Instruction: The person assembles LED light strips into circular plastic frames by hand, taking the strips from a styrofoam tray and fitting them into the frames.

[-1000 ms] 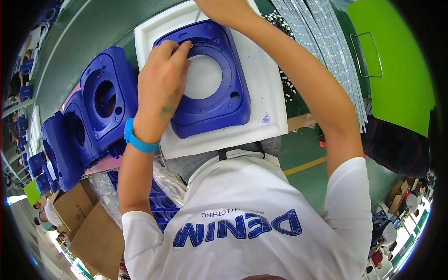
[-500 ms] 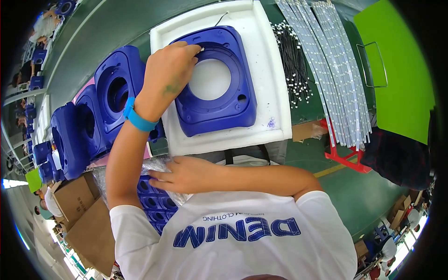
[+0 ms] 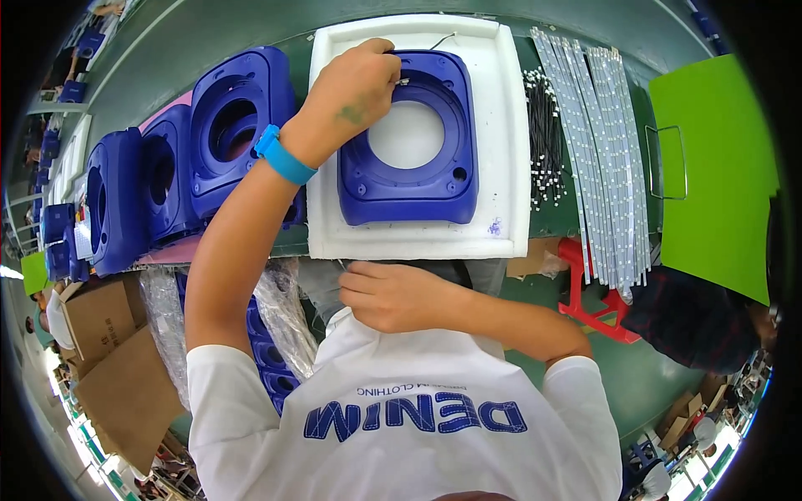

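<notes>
A blue square plastic housing (image 3: pixel 409 192) with a large round opening lies flat in a white foam tray (image 3: pixel 501 238). My left hand (image 3: pixel 355 88), with a blue band at its wrist, is at the housing's upper left corner. Its fingers are closed there, and a small white piece (image 3: pixel 403 82) shows at the fingertips. Beyond the housing's far edge a thin wire (image 3: pixel 443 39) sticks out. My right hand (image 3: pixel 393 296) is in front of my waist, just below the tray's near edge. Its fingers are curled, and whatever may be inside them is hidden.
More blue housings (image 3: pixel 242 125) stand in a row on the left. Right of the tray lie black cables (image 3: pixel 545 142) with white ends and long LED strips (image 3: pixel 597 159). A green panel (image 3: pixel 710 175), a red stool (image 3: pixel 597 309) and open cartons (image 3: pixel 125 392) surround the bench.
My right hand has moved right, away from the clear plastic wrap, and its fingers have curled. My left hand stays at the housing's upper left, slightly farther up. The whole view has shifted.
</notes>
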### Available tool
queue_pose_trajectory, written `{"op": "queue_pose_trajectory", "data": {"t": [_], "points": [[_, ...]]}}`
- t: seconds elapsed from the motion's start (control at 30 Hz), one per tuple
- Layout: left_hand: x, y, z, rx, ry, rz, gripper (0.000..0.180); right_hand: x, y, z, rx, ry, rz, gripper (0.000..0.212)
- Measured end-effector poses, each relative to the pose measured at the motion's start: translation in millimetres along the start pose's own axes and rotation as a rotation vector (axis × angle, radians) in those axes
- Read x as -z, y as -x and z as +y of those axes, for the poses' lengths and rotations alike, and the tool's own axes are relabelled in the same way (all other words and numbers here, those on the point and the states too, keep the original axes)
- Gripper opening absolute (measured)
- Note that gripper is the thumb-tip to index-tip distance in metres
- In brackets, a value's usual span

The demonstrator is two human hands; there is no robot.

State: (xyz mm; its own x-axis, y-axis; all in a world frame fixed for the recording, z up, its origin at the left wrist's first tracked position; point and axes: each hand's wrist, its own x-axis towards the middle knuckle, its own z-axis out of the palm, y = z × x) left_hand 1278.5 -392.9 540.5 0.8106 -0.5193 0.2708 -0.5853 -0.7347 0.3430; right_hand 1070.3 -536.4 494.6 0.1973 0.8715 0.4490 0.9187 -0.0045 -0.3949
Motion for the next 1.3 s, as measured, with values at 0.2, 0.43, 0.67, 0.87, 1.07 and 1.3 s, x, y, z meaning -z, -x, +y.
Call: {"op": "queue_pose_trajectory", "data": {"t": [0.2, 0.43, 0.67, 0.87, 1.07, 1.3], "points": [[1, 2, -5, -0.045, 0.03, 0.017, 0.004, 69, 23, -2, -0.283, -0.385, 0.584, 0.021], [10, 24, 28, -0.055, -0.073, 0.145, 0.004, 71, 82, 24, -0.607, -0.62, 1.001, 0.015], [-8, 42, 15, 0.038, 0.038, 0.215, 0.012, 63, 85, 33, -0.689, -0.793, 1.114, 0.011], [-13, 39, 17, -0.102, -0.1, 0.294, 0.017, 73, 88, 31, -0.708, -1.259, 1.173, 0.028], [-9, 32, 27, -0.128, -0.258, 0.206, 0.019, 90, 67, 46, -0.906, -1.019, 1.302, 0.04], [-21, 32, 14, -0.056, -0.116, 0.306, 0.013, 102, 69, 61, -0.903, -0.904, 1.257, 0.041]]}}
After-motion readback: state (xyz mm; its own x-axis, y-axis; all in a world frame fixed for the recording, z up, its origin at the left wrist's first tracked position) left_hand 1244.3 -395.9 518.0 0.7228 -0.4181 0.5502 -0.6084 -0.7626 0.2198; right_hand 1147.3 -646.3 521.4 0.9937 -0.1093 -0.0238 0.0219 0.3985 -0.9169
